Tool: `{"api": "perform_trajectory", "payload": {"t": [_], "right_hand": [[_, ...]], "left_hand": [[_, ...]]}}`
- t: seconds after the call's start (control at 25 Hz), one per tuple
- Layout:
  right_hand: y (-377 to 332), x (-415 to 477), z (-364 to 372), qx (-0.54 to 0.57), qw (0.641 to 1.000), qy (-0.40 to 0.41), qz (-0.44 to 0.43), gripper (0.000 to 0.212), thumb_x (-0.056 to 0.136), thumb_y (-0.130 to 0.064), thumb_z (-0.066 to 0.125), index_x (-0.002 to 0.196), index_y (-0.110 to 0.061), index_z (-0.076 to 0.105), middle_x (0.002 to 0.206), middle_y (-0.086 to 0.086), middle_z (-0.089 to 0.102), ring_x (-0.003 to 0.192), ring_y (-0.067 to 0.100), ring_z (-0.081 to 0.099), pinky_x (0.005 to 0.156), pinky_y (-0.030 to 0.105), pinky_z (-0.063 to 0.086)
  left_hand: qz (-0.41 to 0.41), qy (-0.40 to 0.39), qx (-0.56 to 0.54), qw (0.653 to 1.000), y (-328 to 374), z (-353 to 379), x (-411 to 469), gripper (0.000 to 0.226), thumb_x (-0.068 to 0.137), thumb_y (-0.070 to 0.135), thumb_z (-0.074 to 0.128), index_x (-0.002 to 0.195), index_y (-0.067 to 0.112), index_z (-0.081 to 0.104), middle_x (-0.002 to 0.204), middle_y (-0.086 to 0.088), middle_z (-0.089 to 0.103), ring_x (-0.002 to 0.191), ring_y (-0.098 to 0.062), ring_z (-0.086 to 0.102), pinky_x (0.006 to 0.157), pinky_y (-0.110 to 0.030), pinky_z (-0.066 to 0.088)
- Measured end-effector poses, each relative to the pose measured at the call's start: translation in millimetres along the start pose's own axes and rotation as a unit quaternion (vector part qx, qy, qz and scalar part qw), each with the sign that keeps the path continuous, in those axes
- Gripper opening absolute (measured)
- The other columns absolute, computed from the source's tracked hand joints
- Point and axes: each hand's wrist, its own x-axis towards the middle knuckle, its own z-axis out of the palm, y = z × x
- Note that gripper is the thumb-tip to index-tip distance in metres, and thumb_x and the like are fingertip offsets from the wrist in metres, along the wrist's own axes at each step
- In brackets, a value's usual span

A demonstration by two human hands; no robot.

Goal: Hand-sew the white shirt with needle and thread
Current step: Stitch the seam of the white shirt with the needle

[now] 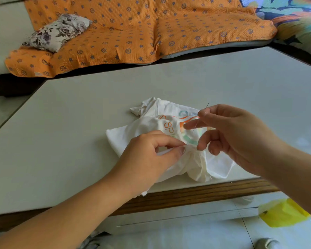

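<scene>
White shirt (196, 164) crumpled at near edge of surface (79, 132), lower centre of frame, printed side up. Left hand (147, 155) on it, thumb and forefinger clamped on a fold of fabric. Right hand (232, 132) raised just above, right of centre, thumb and forefinger pinched on needle (207, 105), other fingers loosely spread. Thin thread (196, 125) down to the cloth, faint. Further back, upper frame: orange blanket (133, 33) with floral pillow (59, 32) on it, upper left.
</scene>
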Motion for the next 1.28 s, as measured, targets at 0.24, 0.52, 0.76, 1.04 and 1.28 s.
{"api": "perform_trajectory", "payload": {"t": [0.24, 0.52, 0.76, 1.04, 1.28], "right_hand": [[-2, 15, -8, 0.208, 0.977, 0.005, 0.033, 0.006, 0.1, -0.009, 0.046, 0.096, -0.008, 0.05, 0.068, 0.014, 0.067, 0.074, 0.033, 0.074, 0.07, 0.041, 0.062], [8, 36, -24, -0.099, 0.977, 0.143, -0.122, 0.011, 0.098, -0.024, 0.056, 0.087, -0.027, 0.057, 0.076, 0.002, 0.075, 0.082, 0.021, 0.073, 0.088, 0.043, 0.055], [6, 43, -40, -0.203, 0.942, 0.202, -0.176, 0.004, 0.097, -0.027, 0.056, 0.094, -0.025, 0.057, 0.075, -0.006, 0.072, 0.064, -0.003, 0.066, 0.048, 0.009, 0.04], [11, 46, -41, -0.263, 0.933, 0.18, -0.167, 0.006, 0.098, -0.026, 0.053, 0.094, -0.024, 0.057, 0.072, -0.004, 0.071, 0.047, 0.0, 0.056, 0.045, 0.015, 0.041], [17, 9, -11, -0.297, 0.942, -0.028, -0.156, 0.011, 0.093, -0.017, 0.057, 0.085, -0.025, 0.059, 0.078, -0.016, 0.072, 0.074, -0.001, 0.066, 0.073, 0.017, 0.049]], "left_hand": [[-0.041, -0.036, -0.047, 0.997, 2, 0, 1, 0.01, 0.084, 0.03, 0.072, 0.082, 0.039, 0.076, 0.087, 0.018, 0.073, 0.086, -0.023, 0.063, 0.078, -0.023, 0.049], [-0.09, -0.066, -0.09, 0.99, 2, -5, 1, 0.01, 0.085, 0.032, 0.071, 0.086, 0.04, 0.077, 0.089, -0.004, 0.074, 0.081, -0.021, 0.064, 0.078, -0.019, 0.05], [-0.112, -0.08, -0.107, 0.985, 2, -5, 2, 0.009, 0.082, 0.037, 0.071, 0.087, 0.036, 0.078, 0.1, -0.018, 0.071, 0.101, -0.033, 0.065, 0.095, -0.036, 0.052], [-0.123, -0.081, -0.107, 0.983, 2, -5, 2, 0.007, 0.084, 0.033, 0.071, 0.086, 0.033, 0.078, 0.095, -0.006, 0.075, 0.099, -0.021, 0.067, 0.091, -0.025, 0.052], [-0.133, -0.083, -0.139, 0.978, 2, -8, 1, 0.011, 0.084, 0.033, 0.07, 0.09, 0.03, 0.079, 0.093, 0.006, 0.077, 0.096, -0.007, 0.07, 0.088, -0.019, 0.051]]}}
